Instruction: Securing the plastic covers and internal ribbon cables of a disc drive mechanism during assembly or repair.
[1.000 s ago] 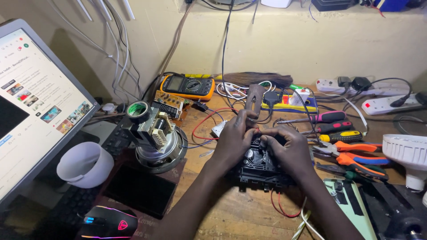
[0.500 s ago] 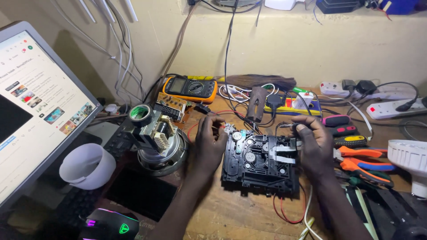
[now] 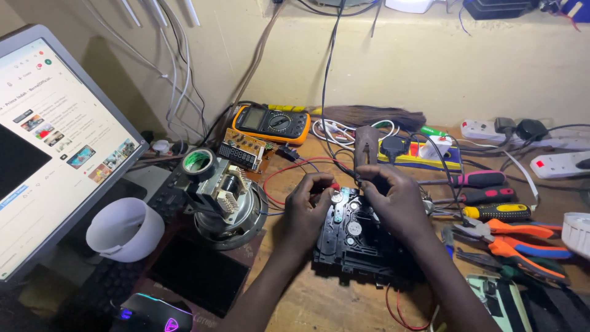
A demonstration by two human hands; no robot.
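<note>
Both hands are working over a black disc-drive mechanism (image 3: 359, 243) lying on the wooden bench, just right of the electric motor (image 3: 226, 200). The left hand (image 3: 309, 212) is curling its fingers against the mechanism's top left edge. The right hand (image 3: 396, 203) is pinching its fingertips together above the far edge; what they are gripping is too small to tell.

We see a black disc-drive mechanism (image 3: 353, 243) lying flat on the wooden counter (image 3: 319, 301), its open top facing up. It's a boxy plastic frame, roughly square, with small white gears and round silver metal parts showing near its far edge. Red wires trail out by its near right corner and curl onto the counter. It sits in the middle of the counter, just right of a round motor assembly (image 3: 227, 200).
</note>
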